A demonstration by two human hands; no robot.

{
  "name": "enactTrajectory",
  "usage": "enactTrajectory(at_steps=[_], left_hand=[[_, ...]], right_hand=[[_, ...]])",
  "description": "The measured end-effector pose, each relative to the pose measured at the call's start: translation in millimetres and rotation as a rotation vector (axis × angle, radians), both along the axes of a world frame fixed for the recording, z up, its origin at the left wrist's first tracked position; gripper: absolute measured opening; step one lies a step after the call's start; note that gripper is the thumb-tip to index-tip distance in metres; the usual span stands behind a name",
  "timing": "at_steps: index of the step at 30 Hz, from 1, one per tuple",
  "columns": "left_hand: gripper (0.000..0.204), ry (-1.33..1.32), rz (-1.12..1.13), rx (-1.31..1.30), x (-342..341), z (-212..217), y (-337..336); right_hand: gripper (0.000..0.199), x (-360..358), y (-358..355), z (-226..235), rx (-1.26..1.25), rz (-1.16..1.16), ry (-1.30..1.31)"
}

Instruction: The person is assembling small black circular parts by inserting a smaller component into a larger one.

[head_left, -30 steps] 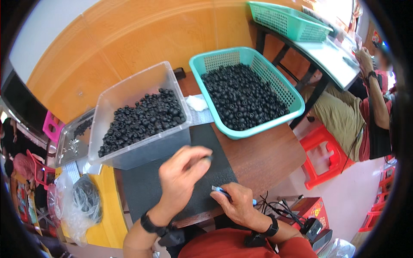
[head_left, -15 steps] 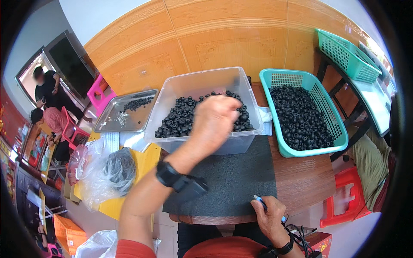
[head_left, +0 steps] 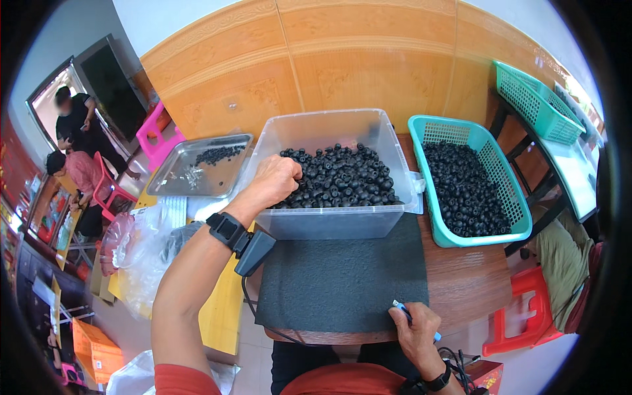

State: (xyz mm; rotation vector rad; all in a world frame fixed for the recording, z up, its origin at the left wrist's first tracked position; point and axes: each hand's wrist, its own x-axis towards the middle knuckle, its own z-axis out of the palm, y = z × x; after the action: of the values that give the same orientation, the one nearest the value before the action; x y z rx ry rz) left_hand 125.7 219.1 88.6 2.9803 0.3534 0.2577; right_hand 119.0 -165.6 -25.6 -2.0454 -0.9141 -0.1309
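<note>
My left hand point(head_left: 275, 181) reaches into the clear plastic bin point(head_left: 329, 125), fingers curled down among the small black round parts point(head_left: 345, 179) at the bin's left side. Whether it grips any of them is hidden. A black watch sits on that wrist with a cable hanging from it. My right hand point(head_left: 416, 326) rests at the near edge of the dark foam mat point(head_left: 342, 280), closed around a thin blue-tipped tool point(head_left: 401, 308). A teal basket point(head_left: 461, 237) to the right of the bin holds more black parts point(head_left: 464, 191).
A metal tray point(head_left: 197, 181) with a few black parts and small metal bits lies left of the bin. Clear plastic bags point(head_left: 141, 247) hang off the yellow table at left. A second teal basket point(head_left: 536, 102) sits on a table at right. Two people stand far left. A red stool point(head_left: 526, 309) is lower right.
My left hand has gone from above the mat forward into the clear bin and sunk among the black parts. My view has swung left. My right hand keeps the tool at the mat's edge.
</note>
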Motion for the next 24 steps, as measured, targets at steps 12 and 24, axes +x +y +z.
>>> enactTrajectory(at_steps=[12,24], left_hand=[[0.008,0.038,-0.044,0.149,14.8,-10.3,1.5],[0.026,-0.425,-0.111,-1.295,-73.2,31.3,-104.7]], right_hand=[[0.021,3.4,2.4,-2.9,0.007,-0.001,-0.068],[0.021,2.9,-5.0,-1.8,0.024,0.034,0.007]])
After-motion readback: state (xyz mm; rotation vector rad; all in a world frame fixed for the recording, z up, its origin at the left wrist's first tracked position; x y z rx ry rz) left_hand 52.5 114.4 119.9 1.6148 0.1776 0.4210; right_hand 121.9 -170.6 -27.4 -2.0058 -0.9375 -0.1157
